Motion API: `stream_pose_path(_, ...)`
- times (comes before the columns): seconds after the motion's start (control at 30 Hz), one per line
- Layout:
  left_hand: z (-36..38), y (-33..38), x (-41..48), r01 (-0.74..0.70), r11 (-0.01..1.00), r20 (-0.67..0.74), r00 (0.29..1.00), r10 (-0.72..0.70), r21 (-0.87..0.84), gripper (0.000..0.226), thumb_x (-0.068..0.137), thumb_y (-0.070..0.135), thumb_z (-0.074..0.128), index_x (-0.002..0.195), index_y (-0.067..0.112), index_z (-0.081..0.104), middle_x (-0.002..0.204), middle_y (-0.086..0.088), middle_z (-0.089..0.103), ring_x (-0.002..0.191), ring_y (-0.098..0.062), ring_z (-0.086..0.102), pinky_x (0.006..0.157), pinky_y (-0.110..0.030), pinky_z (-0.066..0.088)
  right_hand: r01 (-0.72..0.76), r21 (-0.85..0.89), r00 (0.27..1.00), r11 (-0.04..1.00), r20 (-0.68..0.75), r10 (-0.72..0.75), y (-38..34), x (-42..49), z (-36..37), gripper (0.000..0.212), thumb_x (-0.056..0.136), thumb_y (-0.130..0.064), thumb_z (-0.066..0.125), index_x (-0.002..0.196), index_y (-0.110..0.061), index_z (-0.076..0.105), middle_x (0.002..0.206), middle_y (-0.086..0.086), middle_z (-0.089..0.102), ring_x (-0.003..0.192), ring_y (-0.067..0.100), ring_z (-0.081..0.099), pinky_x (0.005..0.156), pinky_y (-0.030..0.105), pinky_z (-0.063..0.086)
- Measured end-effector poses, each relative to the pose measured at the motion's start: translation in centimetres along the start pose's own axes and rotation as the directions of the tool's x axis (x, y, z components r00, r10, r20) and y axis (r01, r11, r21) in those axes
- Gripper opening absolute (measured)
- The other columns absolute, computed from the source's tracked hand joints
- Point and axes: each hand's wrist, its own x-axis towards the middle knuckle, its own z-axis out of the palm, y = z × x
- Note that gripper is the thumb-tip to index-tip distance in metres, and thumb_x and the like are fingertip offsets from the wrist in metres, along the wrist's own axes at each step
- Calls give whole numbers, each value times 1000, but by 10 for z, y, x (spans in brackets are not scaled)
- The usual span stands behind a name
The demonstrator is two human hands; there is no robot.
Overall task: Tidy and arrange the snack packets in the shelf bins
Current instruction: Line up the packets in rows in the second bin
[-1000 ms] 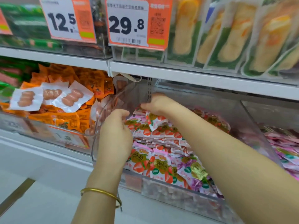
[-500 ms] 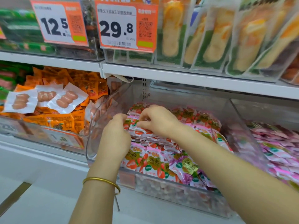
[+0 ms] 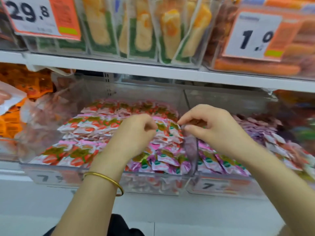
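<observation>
A clear middle bin [image 3: 109, 178] holds rows of pink and white strawberry snack packets [image 3: 95, 125], with purple and green ones [image 3: 163, 160] at its front right. My left hand [image 3: 134, 135], a gold bangle on its wrist, sits with curled fingers on the packets in the middle of the bin; what its fingertips hold is hidden. My right hand [image 3: 213, 128] pinches thumb and forefinger at the top of the clear wall [image 3: 190, 150] between this bin and the right bin of purple packets [image 3: 265, 133].
A white shelf edge [image 3: 153, 72] runs close above the bins. It carries bins of green and yellow packs [image 3: 141, 31], orange sausages [image 3: 255, 68] and price tags. An orange-packet bin [image 3: 13, 116] stands at the left. White floor lies below.
The view swung right and closer. My left hand left the bin's left wall and moved onto the packets. My right hand came from the back left corner to the right wall.
</observation>
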Motion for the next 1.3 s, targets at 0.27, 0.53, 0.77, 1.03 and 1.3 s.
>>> stream_pose_path(0.27, 23, 5, -6, -200, 953, 562, 826, 37, 230, 46, 74, 44, 71, 119, 37, 59, 107, 4, 49, 103, -18, 41, 93, -33, 39, -30, 228, 976, 973, -202, 77, 13, -10, 6, 25, 82, 0, 62, 86, -22, 72, 87, -10, 66, 80, 3, 60, 73, 8, 43)
stream_pose_path(0.53, 19, 10, -9, -262, 937, 502, 857, 116, 230, 42, 78, 36, 70, 119, 33, 58, 88, 17, 48, 82, -5, 42, 73, -20, 36, -118, 500, 937, 858, -229, 263, 27, -20, 0, 33, 87, 8, 52, 81, -22, 67, 76, -3, 67, 62, 1, 60, 58, 11, 48)
stream_pose_path(0.77, 3, 17, -12, -186, 979, 260, 952, 160, 79, 9, 83, 17, 66, 79, 24, 70, 69, 8, 64, 65, -1, 55, 58, -17, 39, -141, 586, 905, 798, -251, 344, 34, -21, -9, 34, 88, 9, 48, 82, -19, 65, 75, 1, 67, 62, 7, 60, 56, 18, 51)
stream_pose_path(1.03, 10, 89, -17, -422, 886, -296, 886, 358, -193, 32, 85, 11, 61, 97, 40, 69, 86, 32, 67, 82, 10, 60, 74, -6, 43, -426, 719, 824, 549, 57, 564, 49, -39, -53, 37, 98, -37, 42, 107, -4, 57, 74, 17, 65, 52, 19, 63, 41, 26, 50)
stream_pose_path(1.3, 102, 133, -3, -613, 783, -70, 790, 609, -106, 33, 77, 5, 62, 109, 13, 65, 107, 0, 67, 93, -13, 52, 84, -21, 39, -440, 830, 823, 342, 221, 524, 84, -75, -73, 38, 87, -17, 55, 116, 7, 56, 84, 11, 65, 66, 12, 65, 54, 22, 55)
